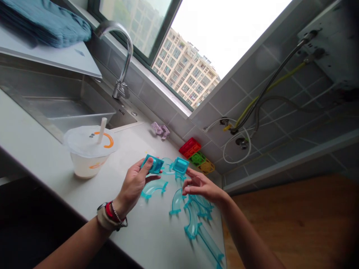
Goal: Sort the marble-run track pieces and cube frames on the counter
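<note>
My left hand (137,175) pinches a teal plastic square piece (155,164), thumb pressed on its face. My right hand (202,185) has its fingertips at the lower right edge of a second teal square piece (180,165), which faces me and seems held there; the thumb is apart from it and part of the grip is hidden. Below lie several clear teal curved track pieces, one curve (155,187) under my left hand and another (176,201) by my right. A long straight piece (209,244) lies toward the counter's right edge.
Along the back wall are red (190,147), green (198,158) and yellow (206,166) plastic pieces and a light purple piece (160,130). A lidded cup with a straw (89,153) stands left, near the sink (56,108) and faucet (120,89). Hoses (260,93) hang at right.
</note>
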Demonstrator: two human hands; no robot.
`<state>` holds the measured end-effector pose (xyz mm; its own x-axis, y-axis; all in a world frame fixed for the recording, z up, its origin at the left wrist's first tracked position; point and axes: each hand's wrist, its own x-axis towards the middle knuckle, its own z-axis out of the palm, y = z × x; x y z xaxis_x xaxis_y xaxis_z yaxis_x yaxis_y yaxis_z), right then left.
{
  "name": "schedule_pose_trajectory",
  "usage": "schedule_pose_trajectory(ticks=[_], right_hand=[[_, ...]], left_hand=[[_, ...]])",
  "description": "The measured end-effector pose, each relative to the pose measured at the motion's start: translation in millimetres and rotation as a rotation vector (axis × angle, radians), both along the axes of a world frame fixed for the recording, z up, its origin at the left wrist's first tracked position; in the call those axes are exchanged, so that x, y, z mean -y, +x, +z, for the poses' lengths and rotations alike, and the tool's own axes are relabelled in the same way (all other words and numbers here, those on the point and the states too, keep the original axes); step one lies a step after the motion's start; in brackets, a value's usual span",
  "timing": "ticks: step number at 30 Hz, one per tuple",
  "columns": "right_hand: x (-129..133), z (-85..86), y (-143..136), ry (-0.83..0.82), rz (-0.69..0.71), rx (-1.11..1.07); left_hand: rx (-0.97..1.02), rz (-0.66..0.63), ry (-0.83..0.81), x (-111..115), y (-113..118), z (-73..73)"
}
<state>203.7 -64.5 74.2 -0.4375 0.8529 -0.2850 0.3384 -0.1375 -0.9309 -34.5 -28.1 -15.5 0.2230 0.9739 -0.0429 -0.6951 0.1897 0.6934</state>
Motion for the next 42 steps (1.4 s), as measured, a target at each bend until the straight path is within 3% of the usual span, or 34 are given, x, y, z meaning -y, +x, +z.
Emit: schedule_pose_trajectory(ticks=[6,15,25,29,33,37,42], right_hand=[[22.8,5.6,-7.4,-0.109,0.127,0.041],[16.7,2.9,-10.4,-0.121,0.162,0.091],[18.6,4.2,-6.0,-0.172,0.149,0.040],[22.4,5.4,-3.1,-0.180,0.141,-0.031],[26.9,4.6,2.1,-0.206,0.140,-0.034],[34.0,10.0,2.4,-0.122,0.176,0.063],[42.5,32.3,-10.7,0.048,0.220,0.270]], left_hand=[[-0.028,-0.011,0.013,3.5,2.0,7.1],[-0.042,-0.068,0.133,7.3,6.3,-1.7],[-0.090,-0.075,0.146,3.2,-1.4,0.9],[-0.123,-0.060,0.341,-3.4,-11.0,-3.2],[-0.217,-0.207,0.544,-8.4,-18.9,-5.4],[-0.250,-0.262,0.539,-11.4,-18.7,-9.4],[-0.224,-0.272,0.405,-9.2,-11.3,-14.0]])
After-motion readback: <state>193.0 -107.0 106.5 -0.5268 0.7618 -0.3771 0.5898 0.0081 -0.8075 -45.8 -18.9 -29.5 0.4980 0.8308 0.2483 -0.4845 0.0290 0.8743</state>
